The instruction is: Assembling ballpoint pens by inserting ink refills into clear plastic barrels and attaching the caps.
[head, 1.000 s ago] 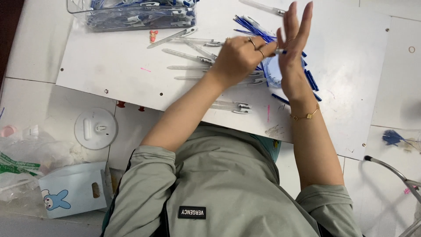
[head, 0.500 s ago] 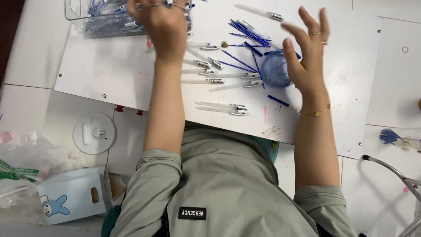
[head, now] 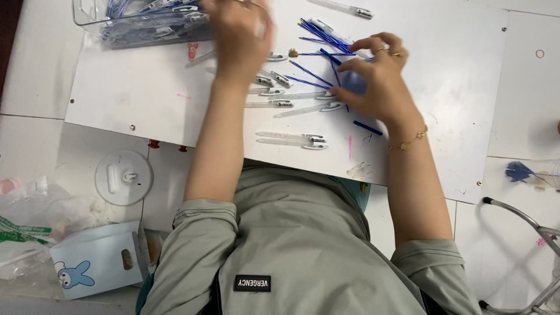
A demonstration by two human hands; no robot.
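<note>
My left hand (head: 239, 35) is blurred with motion at the top of the white board (head: 146, 99), next to a clear plastic box (head: 140, 26) of pens. I cannot make out whether it holds anything. My right hand (head: 376, 81) rests with fingers apart and curled over a small blue round dish (head: 350, 81), touching thin blue pen refills (head: 321, 32) fanned out beside it. Clear pen barrels with clips (head: 291, 139) lie between my forearms. One short blue refill (head: 367, 127) lies by my right wrist.
A white round disc (head: 123, 177) sits below the board's left edge. A pale carton with a blue rabbit (head: 93, 265) and plastic bags (head: 29, 216) lie at bottom left. A blue tuft (head: 519, 171) and a bent metal tube (head: 525, 219) are at right.
My left hand went from my right hand up to the clear box and is drawing back. My right hand dropped from raised and spread onto the blue dish.
</note>
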